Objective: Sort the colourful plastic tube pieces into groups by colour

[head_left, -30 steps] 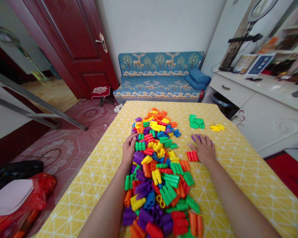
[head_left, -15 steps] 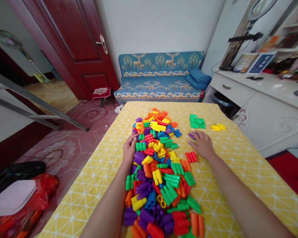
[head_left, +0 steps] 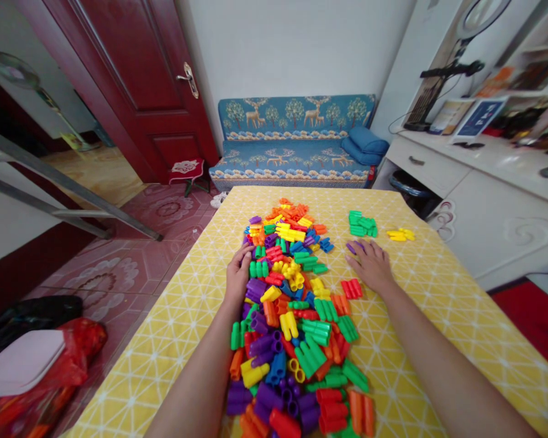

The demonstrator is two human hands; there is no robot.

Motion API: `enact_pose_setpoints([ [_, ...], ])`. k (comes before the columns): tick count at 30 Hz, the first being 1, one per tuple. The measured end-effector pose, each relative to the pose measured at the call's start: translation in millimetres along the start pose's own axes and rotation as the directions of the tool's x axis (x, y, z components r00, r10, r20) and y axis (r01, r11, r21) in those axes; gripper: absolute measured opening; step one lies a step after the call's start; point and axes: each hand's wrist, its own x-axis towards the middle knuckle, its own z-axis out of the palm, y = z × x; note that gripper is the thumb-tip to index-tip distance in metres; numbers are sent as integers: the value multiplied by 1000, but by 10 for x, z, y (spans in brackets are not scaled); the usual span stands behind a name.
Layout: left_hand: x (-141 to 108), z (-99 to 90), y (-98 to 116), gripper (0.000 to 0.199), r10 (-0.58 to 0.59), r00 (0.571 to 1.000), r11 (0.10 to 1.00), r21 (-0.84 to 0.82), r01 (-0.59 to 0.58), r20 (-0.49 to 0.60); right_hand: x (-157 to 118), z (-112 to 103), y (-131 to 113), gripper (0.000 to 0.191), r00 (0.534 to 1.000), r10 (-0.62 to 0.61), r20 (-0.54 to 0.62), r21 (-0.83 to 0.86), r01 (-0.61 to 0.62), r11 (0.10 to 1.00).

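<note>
A long heap of plastic peg-like building blocks (head_left: pixel 317 331) in purple, green, red, yellow, orange and blue runs down the table. My left hand (head_left: pixel 237 274) rests against the heap's left side, fingers extended and thumb apart, near a green block (head_left: pixel 259 269); its fingertips are partly hidden. To the right of the heap, my right hand (head_left: pixel 372 266) lies low over the cloth, its fingers over a purple block (head_left: pixel 355 247) that is partly covered. A red block (head_left: pixel 351 288) lies just below that hand. Beyond it sit a green group (head_left: pixel 362 224) and a small yellow group (head_left: pixel 400 234).
A yellow patterned cloth (head_left: pixel 187 316) covers the table. Past its far edge stands a blue sofa (head_left: pixel 292 149). A white cabinet (head_left: pixel 497 188) is at the right. On the left are a metal ladder-like frame (head_left: pixel 68 188) and a red bag (head_left: pixel 89 347) on the floor.
My right hand has shifted very slightly, and more of the purple block shows beneath its fingers. My left hand and the heap look unchanged.
</note>
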Motion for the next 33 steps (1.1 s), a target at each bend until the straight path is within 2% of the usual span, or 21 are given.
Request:
enact_pose_setpoints([
  [3,2,-1,-25,34,-5,1000,1000,-7,5,3,-26,-24,-28,56,999,34,-9,5,-34,999],
  [7,0,-1,-34,34,-13,1000,1000,-22,13,3,-53,-63,-35,61,996,42,-82,59,-37,998],
  [15,7,-3,-19,33,0,1000,1000,-4,0,2,-23,-40,86,54,944,125,-306,335,-16,942],
  [22,14,6,-12,33,-10,1000,1000,-6,10,-9,-14,57,140,53,937,183,-297,475,-22,880],
  [33,8,-3,-19,32,13,1000,1000,-3,-13,-3,-5,79,165,52,935,196,-297,509,-19,861],
])
